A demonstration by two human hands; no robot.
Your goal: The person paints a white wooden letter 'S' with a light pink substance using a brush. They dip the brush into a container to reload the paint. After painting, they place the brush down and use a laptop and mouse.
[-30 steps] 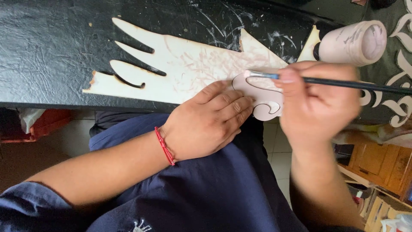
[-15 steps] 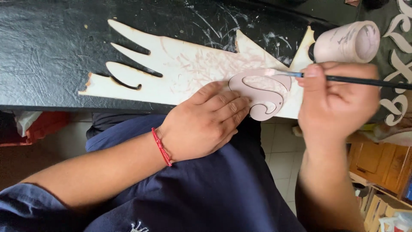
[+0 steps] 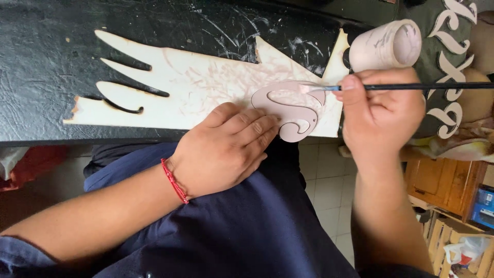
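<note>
A flat, pale wooden cutout point(image 3: 180, 92) with long pointed prongs lies on a black, paint-streaked tabletop point(image 3: 46, 56), its surface smeared with faint pink strokes. The left hand point(image 3: 226, 146), a red cord bracelet point(image 3: 175, 181) at the wrist, lies flat with fingers together, pressing on the board beside a small curled scroll piece point(image 3: 293, 110), smooth and painted matte pink, resting on the cutout's right end. The right hand point(image 3: 383, 110) pinches a thin black paintbrush point(image 3: 411, 86), bristles touching the scroll piece. Above stands a paint-smeared cup point(image 3: 386, 46); wooden crates point(image 3: 447, 190) stand lower right.
</note>
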